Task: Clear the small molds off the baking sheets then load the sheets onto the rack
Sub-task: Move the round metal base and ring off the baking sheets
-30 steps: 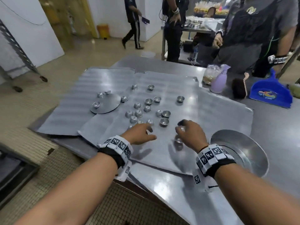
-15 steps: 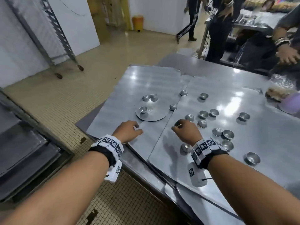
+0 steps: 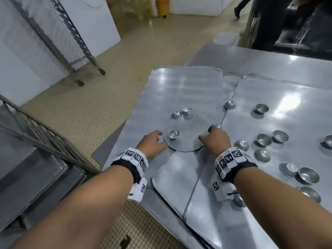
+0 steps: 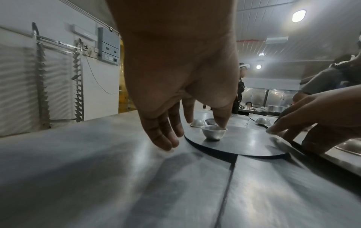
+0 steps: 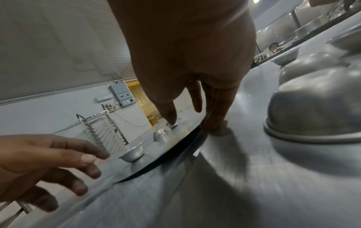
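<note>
A flat round metal disc point(image 3: 188, 139) lies across the seam of two baking sheets point(image 3: 179, 90), with one small mold point(image 3: 173, 133) upright on it. My left hand point(image 3: 158, 139) has straight fingers point(image 4: 166, 138) touching the sheet at the disc's left edge, its thumb beside that mold point(image 4: 213, 132). My right hand point(image 3: 210, 133) pinches the disc's right edge point(image 5: 175, 148), thumb on top, fingers point(image 5: 213, 121) at the rim, which looks slightly raised. Two molds point(image 3: 181, 113) sit just beyond the disc. Several more molds point(image 3: 264, 140) are scattered on the right sheet point(image 3: 287, 105).
A wheeled tray rack point(image 3: 59, 38) stands by the white wall at far left, and a nearer rack point(image 3: 36, 137) with trays is beside my left arm. The sheets overhang the table's left edge. People stand at the back right.
My view has swung left. Both hands have left the scattered molds on the right sheet and moved to the round disc, one at each side of it.
</note>
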The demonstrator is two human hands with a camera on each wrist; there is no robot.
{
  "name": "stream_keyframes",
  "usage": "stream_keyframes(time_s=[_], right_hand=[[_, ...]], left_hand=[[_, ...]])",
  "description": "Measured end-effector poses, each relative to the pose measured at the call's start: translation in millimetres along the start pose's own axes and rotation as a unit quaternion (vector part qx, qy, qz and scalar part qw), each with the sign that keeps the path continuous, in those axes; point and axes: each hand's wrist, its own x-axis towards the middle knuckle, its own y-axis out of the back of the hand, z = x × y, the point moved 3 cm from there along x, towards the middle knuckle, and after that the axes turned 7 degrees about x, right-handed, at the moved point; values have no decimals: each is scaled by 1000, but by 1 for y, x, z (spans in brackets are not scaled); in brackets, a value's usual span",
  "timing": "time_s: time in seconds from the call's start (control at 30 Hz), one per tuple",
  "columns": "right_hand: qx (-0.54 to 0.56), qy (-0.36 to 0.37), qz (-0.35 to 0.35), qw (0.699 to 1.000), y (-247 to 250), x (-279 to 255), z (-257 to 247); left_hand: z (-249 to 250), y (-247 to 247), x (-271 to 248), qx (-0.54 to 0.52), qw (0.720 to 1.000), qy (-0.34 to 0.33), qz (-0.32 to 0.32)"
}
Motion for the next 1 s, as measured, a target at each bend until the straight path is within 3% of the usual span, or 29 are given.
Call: stream_keyframes(time_s=[0.4, 0.67, 0.8, 1.0], right_hand=[[24, -47, 37, 998, -10, 22, 2], [29, -90, 42, 995, -14, 12, -8], [106, -94, 52, 989, -11, 2, -6], [285, -147, 84, 943, -12, -20, 3]], left_hand=[[27, -6, 67, 40, 995, -95, 7], [4, 13, 102, 3, 986, -157, -50], [-10, 18, 111, -20, 980, -182, -72], [-18, 28, 119, 12, 972, -222, -70]])
